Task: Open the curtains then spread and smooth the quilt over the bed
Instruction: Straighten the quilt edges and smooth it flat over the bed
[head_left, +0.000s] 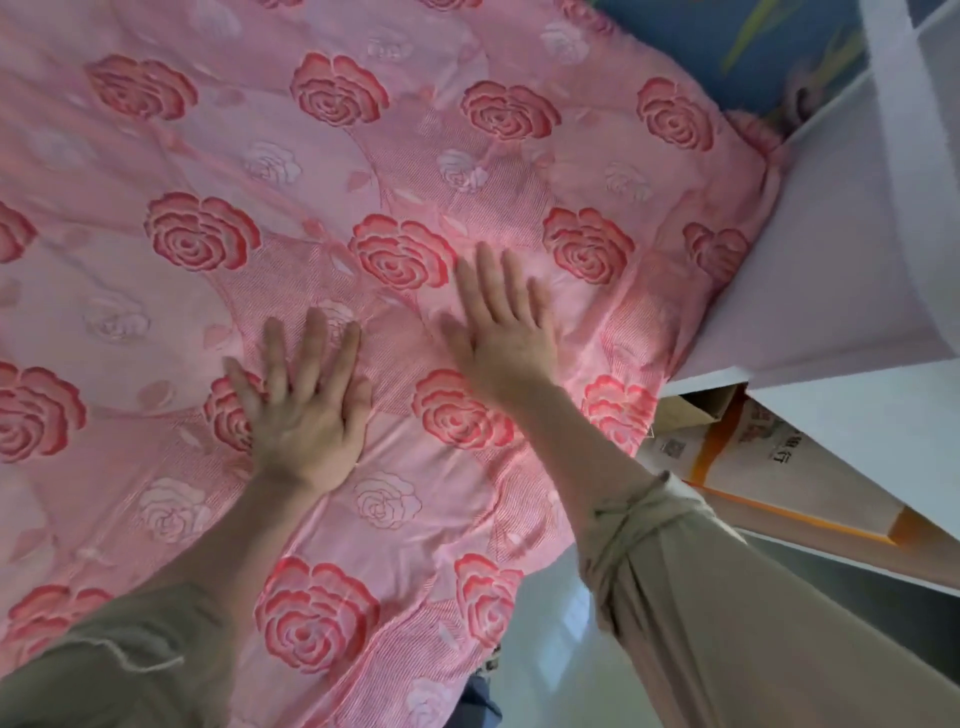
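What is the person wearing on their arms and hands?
Both arms wear loose beige-khaki sleeves pushed up and bunched below the elbows, so the forearms are bare. The left hand and right hand are bare too: no gloves, rings or watch visible.

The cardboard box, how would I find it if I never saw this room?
Start at the big pink rose quilt and follow it to its right edge. There, below the white furniture, the cardboard box stands on the floor. It alone has orange stripes and printed writing; everything near it is plain white or pink.
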